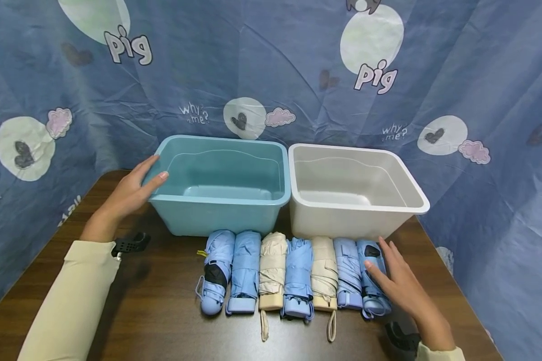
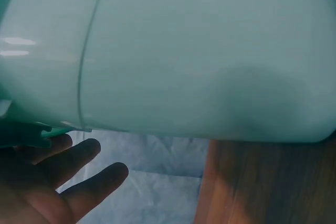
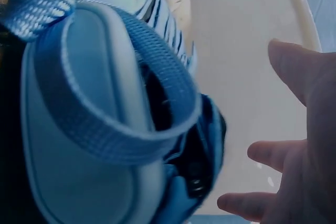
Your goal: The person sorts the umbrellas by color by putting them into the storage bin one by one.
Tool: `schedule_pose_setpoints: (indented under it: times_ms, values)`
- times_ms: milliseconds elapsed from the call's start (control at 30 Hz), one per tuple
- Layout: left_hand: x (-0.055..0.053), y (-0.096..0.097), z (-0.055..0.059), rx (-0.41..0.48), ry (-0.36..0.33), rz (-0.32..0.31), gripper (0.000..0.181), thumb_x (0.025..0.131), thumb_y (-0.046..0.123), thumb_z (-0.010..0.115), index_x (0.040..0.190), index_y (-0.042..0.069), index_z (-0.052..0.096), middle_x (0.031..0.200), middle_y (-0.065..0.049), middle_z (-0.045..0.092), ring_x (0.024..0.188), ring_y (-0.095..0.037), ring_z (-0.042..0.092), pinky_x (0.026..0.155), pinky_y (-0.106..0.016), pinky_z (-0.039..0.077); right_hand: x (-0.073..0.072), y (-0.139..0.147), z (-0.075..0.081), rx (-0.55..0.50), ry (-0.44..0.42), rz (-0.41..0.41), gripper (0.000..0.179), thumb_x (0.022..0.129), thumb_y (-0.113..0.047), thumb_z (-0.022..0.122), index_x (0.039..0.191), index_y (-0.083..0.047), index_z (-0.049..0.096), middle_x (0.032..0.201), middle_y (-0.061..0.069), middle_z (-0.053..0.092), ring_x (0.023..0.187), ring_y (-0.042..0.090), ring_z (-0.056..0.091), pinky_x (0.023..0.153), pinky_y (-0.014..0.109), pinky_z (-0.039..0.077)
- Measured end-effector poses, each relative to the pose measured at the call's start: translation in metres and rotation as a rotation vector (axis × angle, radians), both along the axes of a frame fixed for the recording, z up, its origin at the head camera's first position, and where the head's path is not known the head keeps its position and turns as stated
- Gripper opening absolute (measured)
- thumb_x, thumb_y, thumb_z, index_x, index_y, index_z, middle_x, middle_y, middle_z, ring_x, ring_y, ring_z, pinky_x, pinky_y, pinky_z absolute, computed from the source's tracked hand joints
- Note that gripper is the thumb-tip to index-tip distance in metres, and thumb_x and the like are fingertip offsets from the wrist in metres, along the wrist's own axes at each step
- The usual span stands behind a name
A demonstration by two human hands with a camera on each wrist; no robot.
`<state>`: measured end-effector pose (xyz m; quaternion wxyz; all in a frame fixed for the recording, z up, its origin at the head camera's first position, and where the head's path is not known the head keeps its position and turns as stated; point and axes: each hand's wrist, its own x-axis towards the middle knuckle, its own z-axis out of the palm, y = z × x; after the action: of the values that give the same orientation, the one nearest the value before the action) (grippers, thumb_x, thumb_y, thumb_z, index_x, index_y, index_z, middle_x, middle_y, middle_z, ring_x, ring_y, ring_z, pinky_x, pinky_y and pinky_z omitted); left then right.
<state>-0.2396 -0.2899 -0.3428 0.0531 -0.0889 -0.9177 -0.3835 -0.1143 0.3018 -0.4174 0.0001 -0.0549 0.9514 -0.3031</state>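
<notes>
In the head view my left hand (image 1: pixel 131 190) is at the left end of a teal plastic bin (image 1: pixel 217 215), thumb by the rim and fingers extended along the outside. The left wrist view shows the fingers of this hand (image 2: pixel 79 177) spread beside the bin's wall (image 2: pixel 184 66). My right hand (image 1: pixel 399 281) reaches over the rightmost folded blue umbrella (image 1: pixel 374 286), its fingers spread and holding nothing. Close up in the right wrist view are that umbrella's end cap (image 3: pixel 89 129) and woven wrist strap (image 3: pixel 126 145), apart from the fingers.
Beside the teal bin stands a white bin (image 1: pixel 343 220). Several more folded umbrellas lie in a row before the bins, among them a cream umbrella (image 1: pixel 272 271) and a light-blue umbrella (image 1: pixel 245 271). A printed blue curtain (image 1: pixel 198 65) hangs behind the wooden table (image 1: pixel 162 311).
</notes>
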Motion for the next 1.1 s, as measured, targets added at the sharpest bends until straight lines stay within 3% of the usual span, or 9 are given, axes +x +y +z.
schedule_pose_setpoints:
  times_ms: [333,500,600,767,867,1000,1100]
  values:
    - [0.002,-0.003,-0.003,0.081,0.01,0.001,0.071,0.099,0.042,0.043,0.156,0.012,0.013,0.16,-0.02,0.007,0.144,-0.044,0.005,0.106,-0.067,0.011,-0.009,0.001,-0.008,0.027,0.071,0.029,0.086,0.089,-0.045,0.064,0.153,-0.006,0.022,0.146,0.03,0.034,0.132,0.049,0.034,0.095,0.067,0.032]
    - [0.002,-0.002,-0.006,0.131,0.016,0.003,0.068,0.1,0.041,0.043,0.156,0.013,0.015,0.16,-0.019,0.008,0.144,-0.042,0.005,0.107,-0.065,0.009,-0.011,0.003,-0.013,0.056,0.067,0.01,0.083,0.089,-0.045,0.064,0.152,-0.006,0.027,0.132,0.03,0.047,0.108,0.039,0.052,0.081,0.057,0.043]
    - [0.001,-0.001,-0.008,0.15,0.024,0.0,0.067,0.1,0.04,0.042,0.155,0.012,0.016,0.16,-0.019,0.009,0.145,-0.041,0.005,0.108,-0.064,0.009,-0.012,0.005,-0.015,0.078,0.063,0.006,0.08,0.088,-0.045,0.065,0.151,-0.008,0.031,0.121,0.026,0.053,0.093,0.031,0.053,0.071,0.048,0.044]
    - [0.0,0.001,-0.008,0.159,0.042,-0.003,0.066,0.101,0.039,0.041,0.155,0.011,0.017,0.16,-0.018,0.011,0.145,-0.04,0.006,0.109,-0.062,0.008,-0.014,0.008,-0.018,0.097,0.074,0.015,0.072,0.088,-0.044,0.066,0.149,-0.015,0.039,0.117,0.024,0.056,0.096,0.031,0.053,0.072,0.048,0.043]
    - [0.0,0.001,-0.008,0.159,0.058,-0.005,0.064,0.101,0.038,0.041,0.154,0.01,0.019,0.159,-0.018,0.012,0.145,-0.039,0.008,0.11,-0.06,0.008,-0.017,0.01,-0.02,0.089,0.08,0.033,0.07,0.087,-0.042,0.067,0.147,-0.016,0.042,0.102,0.018,0.057,0.089,0.028,0.051,0.069,0.043,0.041]
    - [0.0,0.003,-0.008,0.159,0.065,-0.006,0.063,0.101,0.038,0.039,0.154,0.008,0.02,0.159,-0.019,0.014,0.145,-0.038,0.009,0.111,-0.059,0.008,-0.019,0.014,-0.022,0.059,0.09,0.06,0.069,0.085,-0.037,0.071,0.145,-0.013,0.045,0.079,0.006,0.043,0.071,0.019,0.04,0.062,0.035,0.034]
    - [-0.001,0.005,-0.008,0.16,0.061,-0.002,0.063,0.102,0.039,0.038,0.154,0.008,0.02,0.159,-0.017,0.014,0.145,-0.037,0.009,0.111,-0.058,0.008,-0.019,0.017,-0.022,0.033,0.093,0.073,0.069,0.084,-0.035,0.072,0.144,-0.012,0.046,0.073,0.003,0.036,0.066,0.016,0.035,0.059,0.032,0.032]
